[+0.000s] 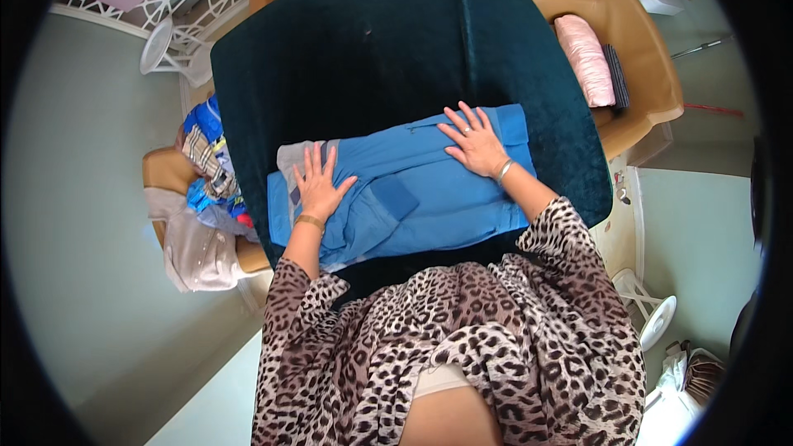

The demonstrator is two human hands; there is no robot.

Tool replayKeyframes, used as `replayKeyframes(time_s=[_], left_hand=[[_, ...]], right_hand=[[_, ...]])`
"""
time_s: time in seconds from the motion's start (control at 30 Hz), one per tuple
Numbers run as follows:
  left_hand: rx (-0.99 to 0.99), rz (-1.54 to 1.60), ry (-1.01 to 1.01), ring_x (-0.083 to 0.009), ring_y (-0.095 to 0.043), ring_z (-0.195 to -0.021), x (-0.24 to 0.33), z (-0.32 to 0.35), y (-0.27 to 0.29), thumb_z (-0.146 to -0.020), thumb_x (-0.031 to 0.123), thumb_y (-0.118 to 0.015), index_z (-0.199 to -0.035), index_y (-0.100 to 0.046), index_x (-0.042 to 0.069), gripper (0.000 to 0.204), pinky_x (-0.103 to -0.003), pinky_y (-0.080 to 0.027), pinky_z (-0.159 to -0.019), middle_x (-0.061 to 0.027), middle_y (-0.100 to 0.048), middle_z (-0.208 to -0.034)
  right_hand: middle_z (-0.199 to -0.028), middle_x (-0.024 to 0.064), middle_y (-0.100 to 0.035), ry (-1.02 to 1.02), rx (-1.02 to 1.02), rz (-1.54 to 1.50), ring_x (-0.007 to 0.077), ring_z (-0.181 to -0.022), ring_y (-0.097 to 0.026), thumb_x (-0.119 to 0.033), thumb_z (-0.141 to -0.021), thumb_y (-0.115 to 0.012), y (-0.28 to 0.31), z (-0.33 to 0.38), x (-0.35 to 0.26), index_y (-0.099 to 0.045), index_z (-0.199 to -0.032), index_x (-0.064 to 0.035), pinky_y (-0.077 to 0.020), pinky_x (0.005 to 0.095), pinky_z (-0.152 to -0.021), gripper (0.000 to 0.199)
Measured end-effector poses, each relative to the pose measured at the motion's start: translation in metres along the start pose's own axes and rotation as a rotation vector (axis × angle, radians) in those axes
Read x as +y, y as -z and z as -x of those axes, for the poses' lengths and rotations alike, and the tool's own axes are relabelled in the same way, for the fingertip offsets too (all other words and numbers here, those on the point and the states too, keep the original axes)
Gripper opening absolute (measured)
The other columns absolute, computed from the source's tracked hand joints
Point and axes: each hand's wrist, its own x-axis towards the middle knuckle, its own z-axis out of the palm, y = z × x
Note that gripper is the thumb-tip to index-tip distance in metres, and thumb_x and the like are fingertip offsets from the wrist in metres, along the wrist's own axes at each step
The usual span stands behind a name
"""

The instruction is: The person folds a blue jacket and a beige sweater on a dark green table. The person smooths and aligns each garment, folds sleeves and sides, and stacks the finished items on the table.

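A blue jacket with grey patches (462, 206) lies partly folded on a table with a dark green velvet cover (355, 58). One sleeve is laid across its middle, the cuff pointing right. My left hand (320, 190) rests flat on the grey and blue part at the jacket's left end, fingers spread. Toward the far right part of the jacket, my right hand (477, 142) lies flat too, its fingers apart. Neither hand grips the cloth. What lies under the folded layers is hidden.
On the left, a tan chair (161, 169) holds a heap of colourful clothes (206, 153) and a beige garment (198, 248). A tan armchair (648, 66) at the right bears a rolled pink cloth (585, 58). White stools (657, 322) stand near the walls.
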Motion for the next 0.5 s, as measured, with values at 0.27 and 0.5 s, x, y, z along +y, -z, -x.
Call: replayKeyframes(time_s=[0.27,0.5], left_hand=[[-0.092,0.043,0.013,-0.0352,-0.001,-0.161,-0.009,-0.016,0.014,-0.09,0.072,-0.06,-0.167,-0.024,0.023,0.098,-0.064,-0.004,-0.124,-0.0128,-0.008,-0.175],[-0.021,0.178,-0.245,-0.0396,-0.012,-0.159,0.053,0.054,0.054,-0.091,0.064,-0.064,-0.159,-0.04,0.01,0.09,-0.062,-0.007,-0.124,-0.0165,-0.02,-0.172]], right_hand=[[-0.166,0.0107,-0.035,-0.053,0.093,0.013,0.0317,-0.155,-0.029,-0.033,-0.101,-0.062,0.039,0.039,0.035,-0.051,-0.152,-0.0216,-0.0207,0.054,-0.125,0.053],[-0.165,0.0161,-0.035,-0.333,0.196,-0.007,0.0361,-0.155,-0.028,-0.033,-0.099,-0.063,0.073,0.133,0.019,-0.047,-0.154,-0.0139,-0.021,0.0554,-0.123,0.061]])
